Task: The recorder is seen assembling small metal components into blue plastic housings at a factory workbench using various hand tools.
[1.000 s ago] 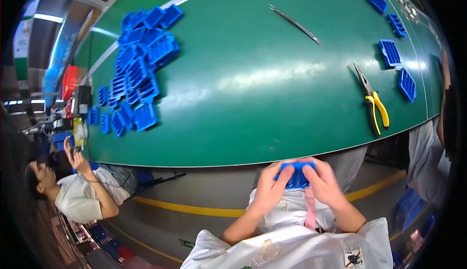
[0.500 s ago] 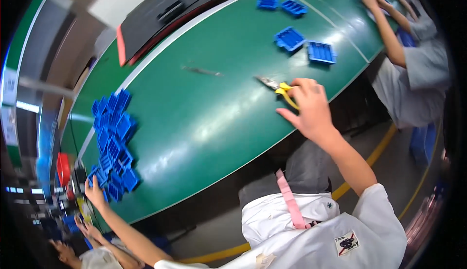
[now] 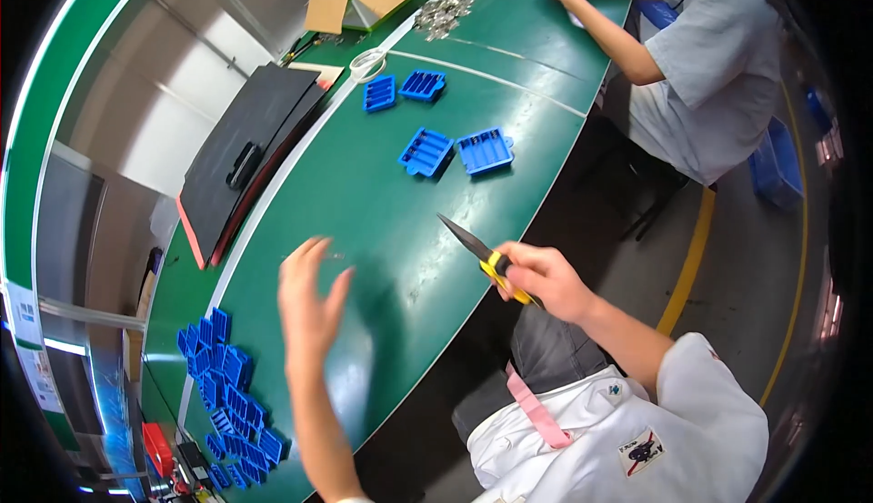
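Observation:
Needle-nose pliers [image 3: 473, 241] with yellow-and-black handles are gripped in my right hand [image 3: 550, 282], above the table's near edge. Their dark jaws point up and to the left. My left hand [image 3: 307, 298] is over the middle of the green table [image 3: 400, 276], thumb and fingers apart, holding nothing that I can see. Beside its fingertips lies a small thin metallic piece [image 3: 336, 256], partly hidden by the hand. Beyond the pliers sit two blue slotted trays, one on the left [image 3: 426, 152] and one on the right [image 3: 485, 151], with small dark parts inside.
A heap of blue trays [image 3: 227, 385] covers the table's left end. Two more trays [image 3: 400, 92], a white ring-shaped roll [image 3: 367, 65] and a pile of metal parts [image 3: 443, 14] lie farther off. A co-worker [image 3: 700, 66] handles a blue piece at the far right. Black panels [image 3: 245, 157] line the back edge.
My right hand has taken hold of the pliers and lifted them off the table. My left hand has left the heap of blue trays and moved right. The view has shifted too.

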`<action>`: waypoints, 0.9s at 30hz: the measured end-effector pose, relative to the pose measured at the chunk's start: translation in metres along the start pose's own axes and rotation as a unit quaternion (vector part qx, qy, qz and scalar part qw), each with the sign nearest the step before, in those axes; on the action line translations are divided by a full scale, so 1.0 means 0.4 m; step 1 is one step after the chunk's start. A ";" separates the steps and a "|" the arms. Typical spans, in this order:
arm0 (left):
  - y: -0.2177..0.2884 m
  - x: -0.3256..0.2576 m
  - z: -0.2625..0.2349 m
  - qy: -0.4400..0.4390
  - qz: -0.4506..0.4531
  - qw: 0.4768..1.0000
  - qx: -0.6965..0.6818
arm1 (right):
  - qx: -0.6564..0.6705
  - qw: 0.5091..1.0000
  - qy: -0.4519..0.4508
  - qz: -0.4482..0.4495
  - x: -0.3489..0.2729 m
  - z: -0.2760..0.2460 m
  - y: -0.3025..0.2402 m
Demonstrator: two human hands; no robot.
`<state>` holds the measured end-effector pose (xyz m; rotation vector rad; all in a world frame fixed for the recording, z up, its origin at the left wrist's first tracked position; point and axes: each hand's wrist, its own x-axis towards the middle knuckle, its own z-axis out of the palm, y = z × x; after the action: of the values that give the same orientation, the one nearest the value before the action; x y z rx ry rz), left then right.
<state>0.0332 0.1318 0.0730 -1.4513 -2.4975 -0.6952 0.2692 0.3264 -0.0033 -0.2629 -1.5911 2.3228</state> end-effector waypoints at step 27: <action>0.009 -0.145 0.103 -0.090 -0.150 0.844 -0.508 | -0.125 0.974 -0.155 0.105 -0.042 0.092 0.035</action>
<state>0.0694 0.1079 0.0167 -1.3567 -2.5968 -2.2936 0.2709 0.2837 -0.0033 -0.1330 -2.1068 2.4086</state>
